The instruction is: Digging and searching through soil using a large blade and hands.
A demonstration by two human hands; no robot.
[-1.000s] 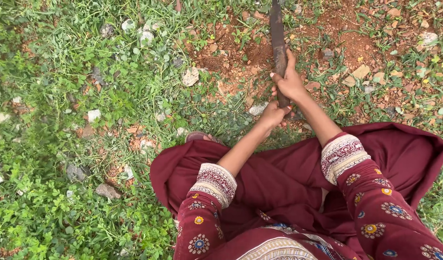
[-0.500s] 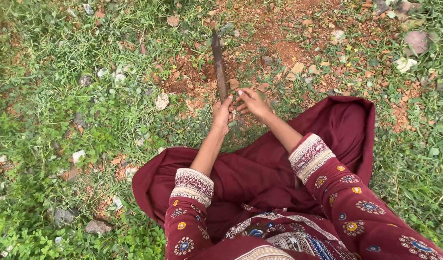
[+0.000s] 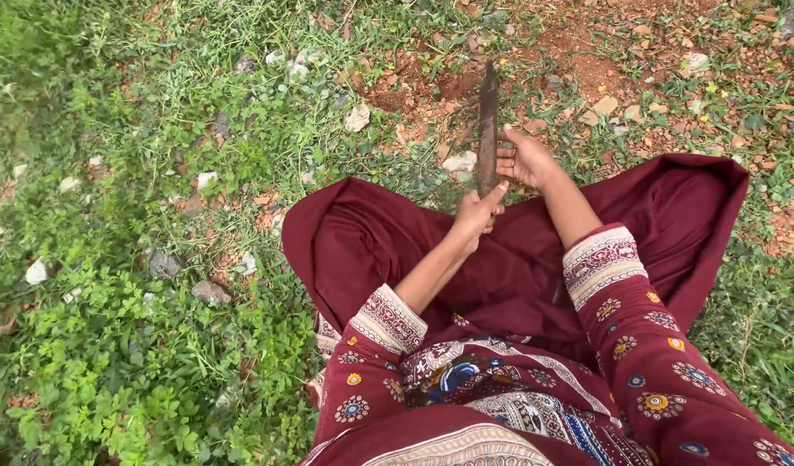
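Head view: 1 long, flat, rusty blade (image 3: pixel 487 121); left hand (image 3: pixel 475 213) clamped on its lower end, right hand (image 3: pixel 525 160) curled against its side; grass, scattered pale stones (image 3: pixel 357 117).

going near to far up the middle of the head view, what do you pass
patterned maroon sleeves → left hand → right hand → rusty tool blade → bare red soil patch

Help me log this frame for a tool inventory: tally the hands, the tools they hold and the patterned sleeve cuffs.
Hands: 2, left hand and right hand
Rusty digging tool: 1
Patterned sleeve cuffs: 2, left cuff and right cuff
Total: 5
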